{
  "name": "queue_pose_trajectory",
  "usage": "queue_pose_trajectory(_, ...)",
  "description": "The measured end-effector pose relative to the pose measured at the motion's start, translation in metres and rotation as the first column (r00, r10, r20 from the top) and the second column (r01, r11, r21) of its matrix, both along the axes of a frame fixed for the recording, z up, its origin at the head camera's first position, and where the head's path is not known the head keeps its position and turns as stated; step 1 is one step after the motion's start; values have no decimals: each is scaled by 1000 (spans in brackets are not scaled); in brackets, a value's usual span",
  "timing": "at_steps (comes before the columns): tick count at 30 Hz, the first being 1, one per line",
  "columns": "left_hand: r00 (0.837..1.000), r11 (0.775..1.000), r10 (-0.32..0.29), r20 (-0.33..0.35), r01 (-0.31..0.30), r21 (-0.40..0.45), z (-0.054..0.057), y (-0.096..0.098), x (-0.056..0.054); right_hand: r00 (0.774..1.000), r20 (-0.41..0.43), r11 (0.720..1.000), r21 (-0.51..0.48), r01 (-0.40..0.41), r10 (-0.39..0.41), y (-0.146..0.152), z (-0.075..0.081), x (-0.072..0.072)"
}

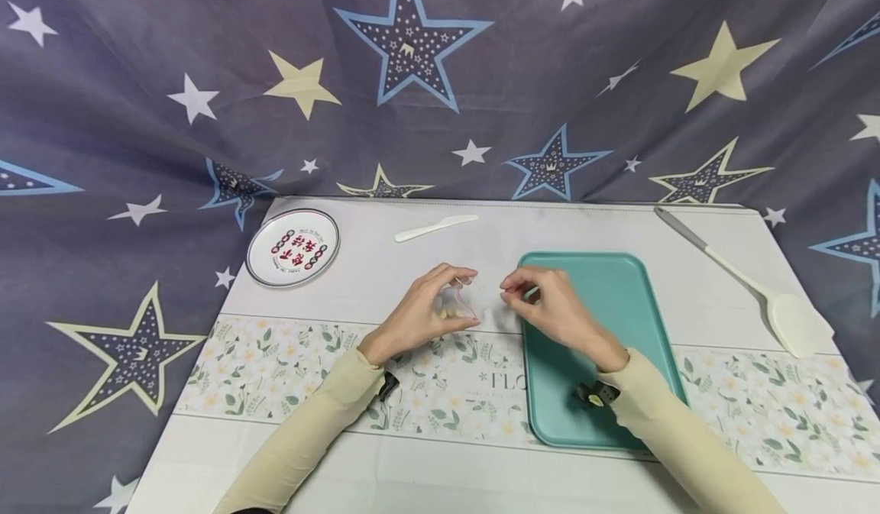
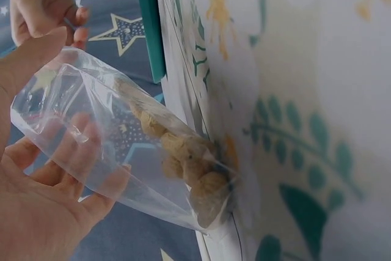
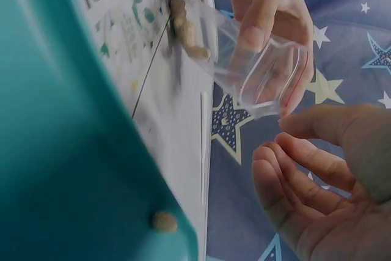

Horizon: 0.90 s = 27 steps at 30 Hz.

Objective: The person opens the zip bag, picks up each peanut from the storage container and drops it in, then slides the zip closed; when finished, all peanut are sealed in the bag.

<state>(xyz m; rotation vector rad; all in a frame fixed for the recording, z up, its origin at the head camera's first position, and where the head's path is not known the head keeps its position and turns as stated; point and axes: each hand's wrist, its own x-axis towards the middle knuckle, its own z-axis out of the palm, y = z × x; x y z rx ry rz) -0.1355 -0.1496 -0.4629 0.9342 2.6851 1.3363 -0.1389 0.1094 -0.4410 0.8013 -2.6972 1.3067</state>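
My left hand (image 1: 415,309) grips a clear zip bag (image 2: 91,108) by its mouth, thumb on one side and fingers on the other. Unshelled peanuts (image 2: 183,157) lie in the low end of the bag, near the tabletop. The bag's mouth is parted, with a red line along its rim. My right hand (image 1: 553,311) hovers over the left side of the teal tray (image 1: 622,292), close to the bag's mouth. Its fingers are loosely bent, and nothing shows between them. One peanut (image 3: 164,221) lies on the tray in the right wrist view.
A round white plate (image 1: 264,258) with red lettering stands at the back left. Behind the hands lies a white plastic knife (image 1: 433,227). On the right rests a cream spatula (image 1: 791,323) with a grey handle end. A star-patterned curtain (image 1: 481,63) hangs behind the table.
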Motion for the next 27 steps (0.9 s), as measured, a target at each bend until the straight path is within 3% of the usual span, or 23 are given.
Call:
queue_pose_trajectory(14, 1000, 1000, 13, -2, -13, -1, 2, -1, 0, 997, 7, 995, 66, 80, -81, 27, -13, -5)
queue_pose_trajectory(27, 1000, 1000, 23, 1, -23, -7, 3, -1, 2, 994, 48, 985, 146, 95, -103, 36, -23, -12)
